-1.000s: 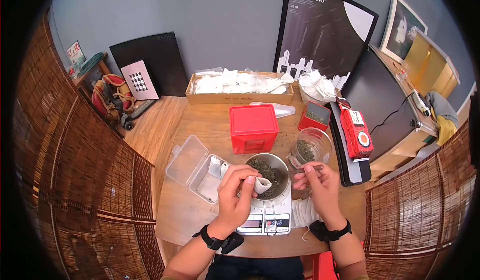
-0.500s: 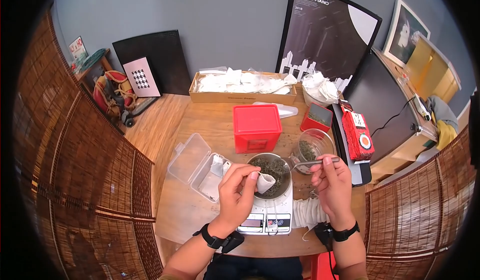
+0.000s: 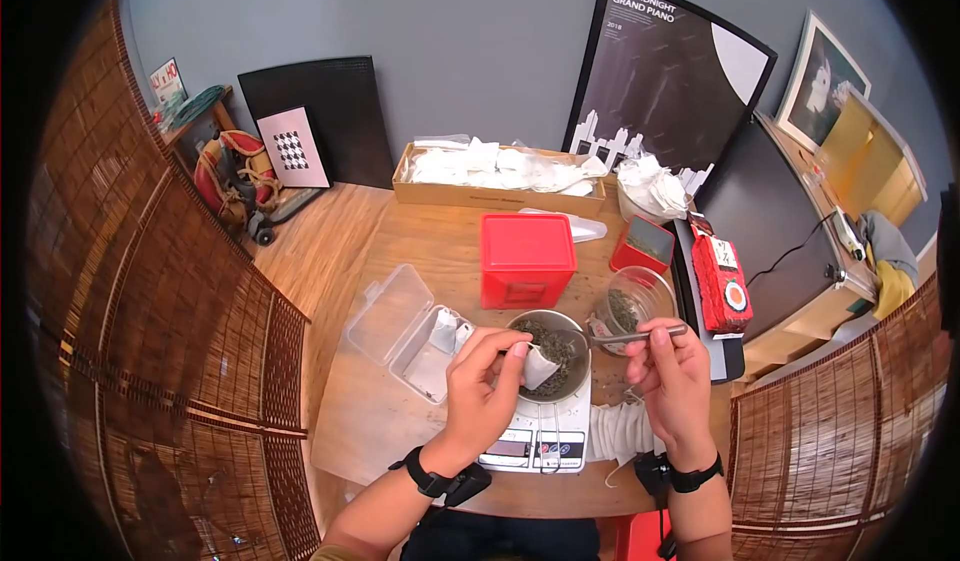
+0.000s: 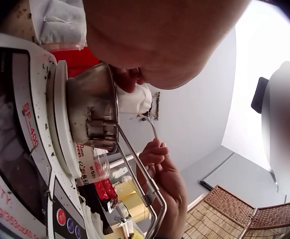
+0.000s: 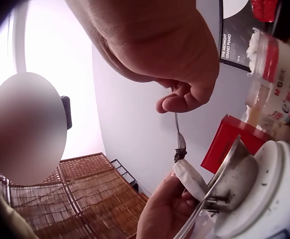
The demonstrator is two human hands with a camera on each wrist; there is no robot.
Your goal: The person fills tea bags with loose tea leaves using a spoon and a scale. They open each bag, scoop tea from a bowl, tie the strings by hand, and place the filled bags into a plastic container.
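My left hand (image 3: 478, 401) pinches a small white tea bag (image 3: 541, 369) by its edge, above a metal pot (image 3: 586, 373) of dried tea leaves (image 3: 570, 349). Between thumb and fingers of my right hand (image 3: 674, 391) is a spoon (image 3: 640, 338), its handle pointing right. In the right wrist view the spoon (image 5: 181, 141) carries a dark clump of leaves (image 5: 180, 154) right at the mouth of the tea bag (image 5: 191, 178). The pot stands on a white digital scale (image 3: 520, 461), its wire handle toward me.
Left of the pot lies an open plastic case (image 3: 420, 379) with filled bags. Behind stand a red canister (image 3: 527, 261) and a cardboard box (image 3: 500, 196) of white bags. To the right are a clear tub (image 3: 655, 296), a red packet (image 3: 722, 281) and a row of white bags (image 3: 615, 431).
The spoon has come up out of the leaves in the pot and its handle has moved right with my right hand. The left hand keeps hold of the bag, now turned differently.
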